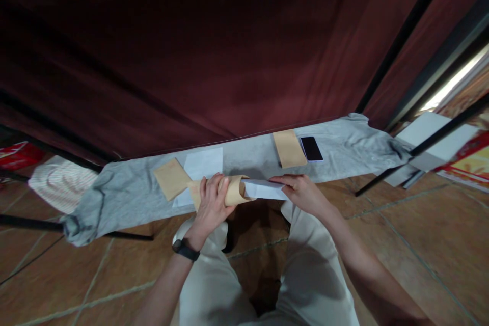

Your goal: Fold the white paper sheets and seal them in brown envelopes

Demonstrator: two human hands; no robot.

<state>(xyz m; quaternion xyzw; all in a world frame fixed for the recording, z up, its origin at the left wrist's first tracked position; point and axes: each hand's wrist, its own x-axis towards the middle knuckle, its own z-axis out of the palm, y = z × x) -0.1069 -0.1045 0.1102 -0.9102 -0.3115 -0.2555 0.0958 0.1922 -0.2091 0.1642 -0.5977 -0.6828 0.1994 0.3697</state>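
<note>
The envelope is squeezed agape in the left hand. The white sheet is pinched at its mouth by the right hand

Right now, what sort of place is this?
Probably a makeshift curtained booth indoors: dark red curtain behind, grey cloth spread as a narrow worktop, terracotta floor tiles. Left hand grips a brown envelope, right hand a white sheet.

Long grey cloth-covered surface: flat brown paper envelope left of centre, white paper sheet touching its right side. Second brown paper envelope right of centre, far edge; black slab phone just beside its right. Curled brown envelope over near edge, centre; white folded paper touching its right end.
</note>
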